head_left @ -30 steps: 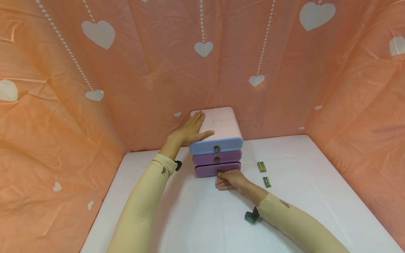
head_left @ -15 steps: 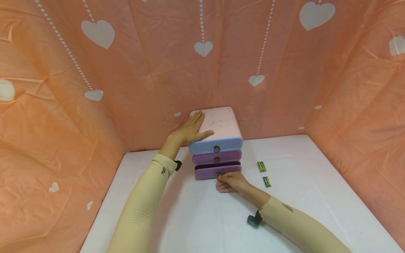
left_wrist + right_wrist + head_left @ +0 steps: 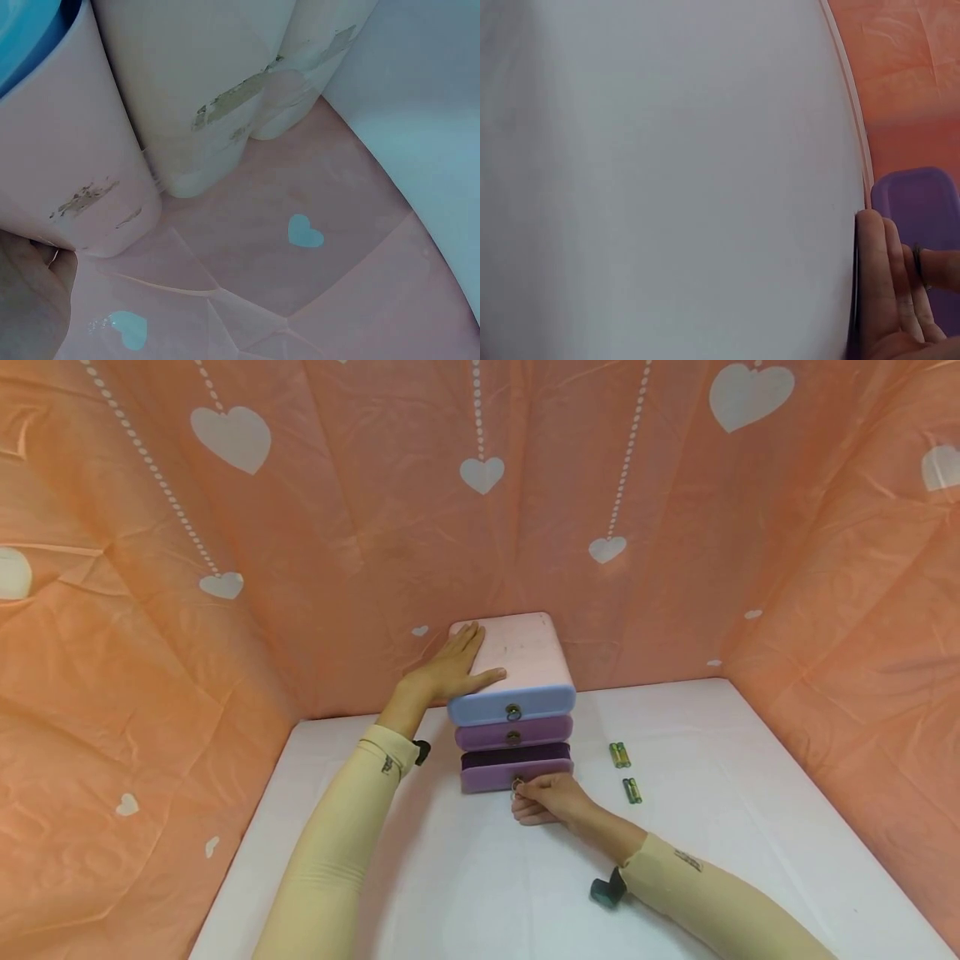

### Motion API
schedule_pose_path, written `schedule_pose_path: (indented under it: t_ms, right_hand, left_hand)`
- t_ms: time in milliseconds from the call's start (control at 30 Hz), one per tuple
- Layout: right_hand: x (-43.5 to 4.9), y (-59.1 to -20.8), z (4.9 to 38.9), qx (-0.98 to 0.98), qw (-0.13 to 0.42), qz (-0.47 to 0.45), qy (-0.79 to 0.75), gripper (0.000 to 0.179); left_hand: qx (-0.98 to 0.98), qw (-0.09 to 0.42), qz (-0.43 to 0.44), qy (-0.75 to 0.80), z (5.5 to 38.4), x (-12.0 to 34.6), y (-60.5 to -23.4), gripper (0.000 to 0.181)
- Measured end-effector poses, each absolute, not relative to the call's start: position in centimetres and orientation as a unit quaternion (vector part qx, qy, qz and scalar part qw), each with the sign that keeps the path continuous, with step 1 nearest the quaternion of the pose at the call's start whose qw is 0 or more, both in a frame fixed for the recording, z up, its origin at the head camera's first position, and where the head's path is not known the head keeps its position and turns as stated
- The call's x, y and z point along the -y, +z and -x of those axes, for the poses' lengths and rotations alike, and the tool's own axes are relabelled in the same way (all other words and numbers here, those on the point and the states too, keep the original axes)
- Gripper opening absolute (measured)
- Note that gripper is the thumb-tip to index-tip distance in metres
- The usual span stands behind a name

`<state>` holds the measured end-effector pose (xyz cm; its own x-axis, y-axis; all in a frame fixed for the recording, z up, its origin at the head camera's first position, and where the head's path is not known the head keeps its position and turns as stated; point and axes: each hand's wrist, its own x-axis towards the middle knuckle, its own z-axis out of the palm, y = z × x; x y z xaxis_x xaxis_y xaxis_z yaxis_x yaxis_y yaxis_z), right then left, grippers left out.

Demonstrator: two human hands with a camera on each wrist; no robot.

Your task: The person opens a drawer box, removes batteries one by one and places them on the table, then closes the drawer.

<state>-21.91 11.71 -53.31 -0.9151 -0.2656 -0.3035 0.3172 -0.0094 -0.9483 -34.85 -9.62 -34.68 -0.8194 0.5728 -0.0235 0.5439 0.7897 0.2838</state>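
Note:
A small chest of drawers with a pink top (image 3: 521, 647) stands against the back cloth. It has a blue top drawer (image 3: 551, 700), a purple middle drawer (image 3: 480, 735) and a purple bottom drawer (image 3: 483, 779). The bottom one is pulled partly out, its dark inside showing. My left hand (image 3: 450, 668) rests on the pink top's left side with straight fingers. With thumb and finger, my right hand (image 3: 553, 797) pinches the metal ring pull (image 3: 517, 785) of the bottom drawer. In the right wrist view, the right hand's fingers (image 3: 876, 262) lie beside the purple drawer front (image 3: 915, 199).
To the right of the chest, green batteries lie in two pairs, a farther pair (image 3: 619, 755) and a nearer pair (image 3: 632, 791). White cloth (image 3: 450, 877) covers the table. Orange cloth (image 3: 375, 543) with white hearts hangs at the back and both sides.
The bottom drawer has slid out toward me, widening the gap behind its front. My right hand has come nearer with the ring pull. The left hand has stayed in place on top.

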Motion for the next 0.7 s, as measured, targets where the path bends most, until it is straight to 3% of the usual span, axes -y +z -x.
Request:
schedule_pose_path:
  t_ms: [700]
  right_hand:
    - [-11.9, -53.3, 20.1, -0.696, 0.207, 0.02, -0.688, 0.031]
  left_hand:
    - [-0.946, 0.058, -0.291, 0.129, 35.0, 9.7, -34.7, 0.107]
